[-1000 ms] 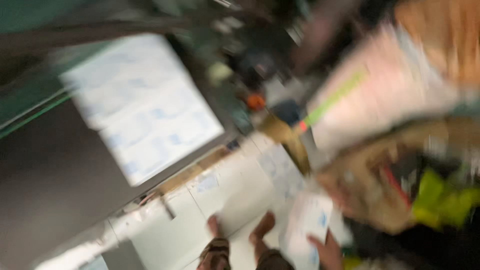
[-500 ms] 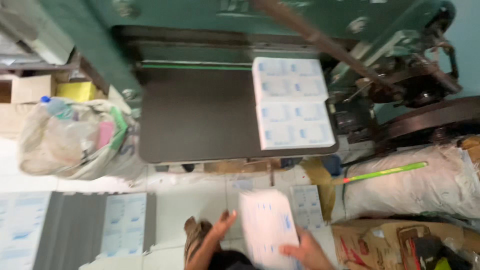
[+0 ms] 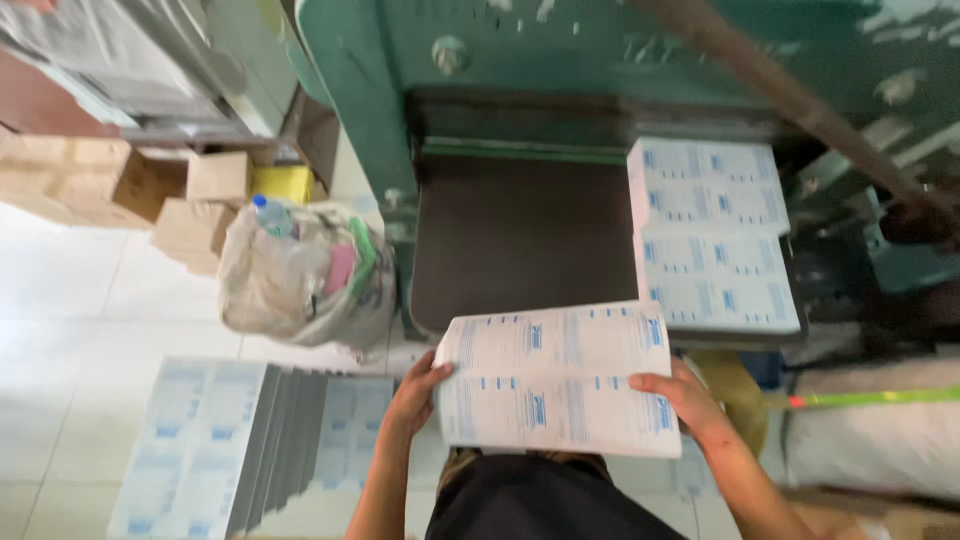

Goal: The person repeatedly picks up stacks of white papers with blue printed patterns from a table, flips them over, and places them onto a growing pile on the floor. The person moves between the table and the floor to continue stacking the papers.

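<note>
Both of my hands hold a stack of white printed sheets with blue markings, level in front of my body. My left hand grips its left edge and my right hand grips its right edge. Just beyond the stack lies the dark flat bed of a large green machine. A second pile of printed sheets rests on the right side of that bed.
On the white tiled floor to my left lie fanned stacks of printed sheets. A bulging clear plastic sack of rubbish stands beside the machine. Cardboard boxes sit behind it. White sacks lie at the right.
The view swung from a blurred tilt to a steady look down. The stack in my hands has turned from upright to lying wide, and has come up close to the machine bed.
</note>
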